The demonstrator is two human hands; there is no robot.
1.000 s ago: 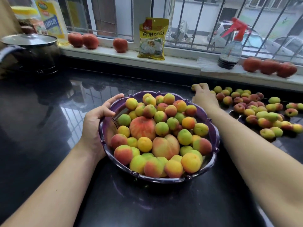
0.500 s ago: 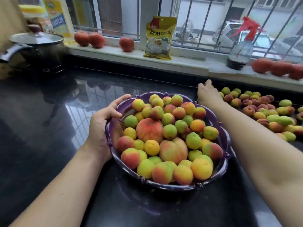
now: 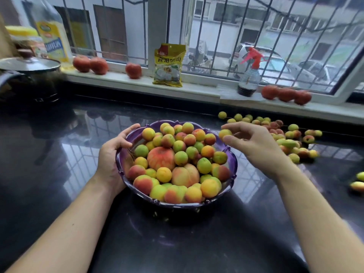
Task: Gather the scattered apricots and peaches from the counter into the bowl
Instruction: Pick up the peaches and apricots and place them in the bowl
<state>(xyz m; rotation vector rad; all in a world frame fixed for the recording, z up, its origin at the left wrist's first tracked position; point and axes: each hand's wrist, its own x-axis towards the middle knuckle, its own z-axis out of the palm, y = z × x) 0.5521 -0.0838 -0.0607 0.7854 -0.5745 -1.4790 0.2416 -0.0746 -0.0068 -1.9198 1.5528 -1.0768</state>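
Apricot (image 3: 224, 133) between right-hand fingertips (image 3: 228, 138) beside bowl (image 3: 232, 154)

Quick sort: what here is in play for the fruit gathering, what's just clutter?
In play:
- purple bowl, held by left hand
- apricot pinched by right hand
- loose fruit on the counter

Clutter:
- tomatoes
- spray bottle
- yellow packet
- pot
- oil bottle

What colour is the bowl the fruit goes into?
The bowl is purple, with a scalloped rim; it shows best in the head view.
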